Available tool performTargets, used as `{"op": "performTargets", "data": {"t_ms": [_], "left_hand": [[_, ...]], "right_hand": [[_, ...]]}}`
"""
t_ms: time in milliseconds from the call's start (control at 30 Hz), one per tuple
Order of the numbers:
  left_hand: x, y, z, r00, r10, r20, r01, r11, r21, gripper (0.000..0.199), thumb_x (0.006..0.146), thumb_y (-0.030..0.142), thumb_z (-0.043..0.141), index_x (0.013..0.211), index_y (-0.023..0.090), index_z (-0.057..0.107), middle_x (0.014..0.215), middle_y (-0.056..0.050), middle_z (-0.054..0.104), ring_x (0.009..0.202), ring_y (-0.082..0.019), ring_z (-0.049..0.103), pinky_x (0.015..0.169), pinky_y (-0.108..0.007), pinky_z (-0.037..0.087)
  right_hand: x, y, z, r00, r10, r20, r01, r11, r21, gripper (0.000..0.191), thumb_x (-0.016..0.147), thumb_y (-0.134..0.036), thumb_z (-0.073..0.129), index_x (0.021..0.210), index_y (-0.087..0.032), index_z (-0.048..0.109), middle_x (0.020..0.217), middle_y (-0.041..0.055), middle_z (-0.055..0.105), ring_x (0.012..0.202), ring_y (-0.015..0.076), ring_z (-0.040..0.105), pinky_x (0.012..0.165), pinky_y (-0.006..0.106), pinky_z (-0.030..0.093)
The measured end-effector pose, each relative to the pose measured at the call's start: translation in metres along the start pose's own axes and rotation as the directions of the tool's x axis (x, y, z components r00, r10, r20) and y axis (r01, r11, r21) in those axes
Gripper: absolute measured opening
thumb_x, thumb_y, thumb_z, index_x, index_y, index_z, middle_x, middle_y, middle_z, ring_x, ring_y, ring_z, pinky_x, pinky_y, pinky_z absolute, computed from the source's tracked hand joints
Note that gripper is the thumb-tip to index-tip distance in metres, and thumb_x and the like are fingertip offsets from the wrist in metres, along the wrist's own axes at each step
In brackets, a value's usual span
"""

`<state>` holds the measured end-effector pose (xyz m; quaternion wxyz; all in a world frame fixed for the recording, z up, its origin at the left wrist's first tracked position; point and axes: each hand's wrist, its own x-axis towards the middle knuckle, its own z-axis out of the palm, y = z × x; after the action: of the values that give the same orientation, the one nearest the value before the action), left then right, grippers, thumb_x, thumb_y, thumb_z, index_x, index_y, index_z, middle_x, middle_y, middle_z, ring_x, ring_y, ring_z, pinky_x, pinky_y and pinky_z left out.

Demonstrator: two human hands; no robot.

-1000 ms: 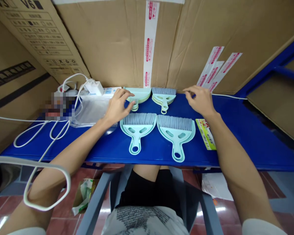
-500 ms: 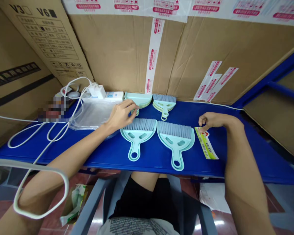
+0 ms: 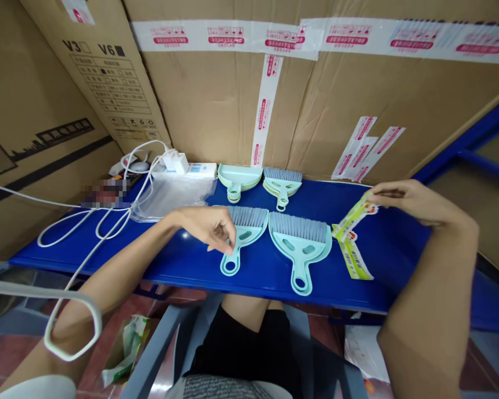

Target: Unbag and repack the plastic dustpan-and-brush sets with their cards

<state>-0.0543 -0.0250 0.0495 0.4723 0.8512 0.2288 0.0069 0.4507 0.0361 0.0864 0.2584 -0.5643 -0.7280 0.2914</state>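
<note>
My left hand is over the left dustpan-and-brush set, its fingers curled and closed at the top of the mint-green handle. Part of the grey bristles and pan is hidden beneath it. To the right lies a second dustpan-and-brush set, the brush nested in its pan, handle pointing at me. My right hand pinches one end of a yellow-green printed label card, raised at a slant. Its lower end meets another such label card lying flat on the table.
Stacked dustpans and stacked brushes stand at the back of the blue table. Clear plastic bags, a power strip and looping white cables are at the left. A large cardboard box walls off the rear.
My left hand has come from the dustpan stack toward me, down to the left set's handle. My right hand has lifted a label card up and to the right. The view has tilted slightly.
</note>
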Motion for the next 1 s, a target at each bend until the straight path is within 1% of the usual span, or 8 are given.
{"op": "performTargets", "data": {"t_ms": [67,133,200,300,500,767,900,1000], "left_hand": [[-0.002,0.002,0.003,0.999,-0.011,0.034,0.012,1.000,-0.023,0.015,0.088,0.033,0.082,0.092,0.019,0.084,0.056,-0.001,0.070,0.046,-0.012,0.064,0.048,-0.020,0.045],[-0.001,0.002,0.007,0.999,-0.009,0.046,0.010,0.999,-0.033,0.014,0.083,0.032,0.086,0.092,0.021,0.085,0.054,0.000,0.070,0.043,-0.012,0.061,0.045,-0.020,0.043],[0.002,0.002,0.012,0.999,0.014,0.050,-0.013,1.000,-0.025,0.014,0.081,0.031,0.089,0.090,0.021,0.086,0.051,0.000,0.067,0.041,-0.012,0.059,0.044,-0.020,0.041],[0.006,0.001,0.017,0.999,0.037,0.033,-0.039,0.998,0.053,0.011,0.083,0.031,0.087,0.083,0.020,0.086,0.050,0.000,0.066,0.043,-0.011,0.058,0.044,-0.020,0.039],[0.008,-0.001,0.019,0.995,-0.021,0.093,0.015,0.998,0.062,0.025,0.083,0.043,0.088,0.086,0.019,0.086,0.051,-0.001,0.066,0.043,-0.011,0.057,0.045,-0.020,0.039],[0.007,0.002,0.020,0.993,0.059,0.101,-0.062,0.998,0.030,0.023,0.087,0.041,0.084,0.088,0.018,0.086,0.052,-0.003,0.068,0.042,-0.012,0.059,0.046,-0.020,0.043],[0.004,0.001,0.011,0.991,0.092,-0.101,-0.097,0.995,-0.039,0.028,0.095,0.042,0.075,0.093,0.016,0.086,0.051,-0.003,0.065,0.042,-0.010,0.056,0.045,-0.020,0.040],[0.011,-0.007,0.007,0.915,0.111,-0.389,-0.130,0.991,-0.023,0.035,0.098,0.045,0.070,0.086,0.015,0.084,0.045,0.000,0.057,0.040,-0.008,0.047,0.042,-0.020,0.034]], "right_hand": [[-0.007,-0.007,-0.002,0.975,-0.022,-0.221,0.074,0.970,0.231,0.034,0.071,-0.043,0.093,0.096,-0.023,0.083,0.098,0.0164,0.078,0.084,0.0206,0.070,0.078,0.040,0.052],[-0.007,-0.017,0.009,0.955,-0.023,-0.295,0.149,0.899,0.412,0.043,0.066,-0.038,0.098,0.103,-0.024,0.081,0.102,0.0133,0.077,0.085,0.0193,0.071,0.077,0.037,0.054],[0.000,-0.028,0.029,0.983,-0.032,-0.183,0.117,0.872,0.475,0.050,0.062,-0.036,0.099,0.107,-0.023,0.080,0.103,0.0103,0.076,0.085,0.0188,0.071,0.076,0.034,0.056],[0.013,-0.040,0.063,0.996,-0.042,0.073,0.011,0.927,0.376,0.046,0.063,-0.044,0.098,0.097,-0.019,0.081,0.095,0.0077,0.076,0.078,0.0178,0.069,0.067,0.030,0.056],[0.028,-0.034,0.090,0.909,0.002,0.416,-0.046,0.994,0.097,0.037,0.069,-0.052,0.089,0.082,-0.019,0.081,0.077,0.0060,0.077,0.070,0.0186,0.065,0.063,0.030,0.049],[0.029,-0.045,0.100,0.890,-0.139,0.435,0.209,0.971,-0.119,0.044,0.073,-0.059,0.083,0.093,-0.019,0.084,0.092,0.0076,0.080,0.088,0.0239,0.069,0.077,0.032,0.049],[0.028,-0.055,0.120,0.859,-0.188,0.476,0.268,0.958,-0.106,0.057,0.064,-0.059,0.089,0.105,-0.020,0.082,0.099,0.0076,0.078,0.092,0.0244,0.068,0.080,0.033,0.050],[0.029,-0.054,0.130,0.862,-0.186,0.471,0.277,0.952,-0.130,0.058,0.061,-0.059,0.091,0.103,-0.019,0.081,0.094,0.0062,0.074,0.088,0.0230,0.067,0.078,0.033,0.051]]}}
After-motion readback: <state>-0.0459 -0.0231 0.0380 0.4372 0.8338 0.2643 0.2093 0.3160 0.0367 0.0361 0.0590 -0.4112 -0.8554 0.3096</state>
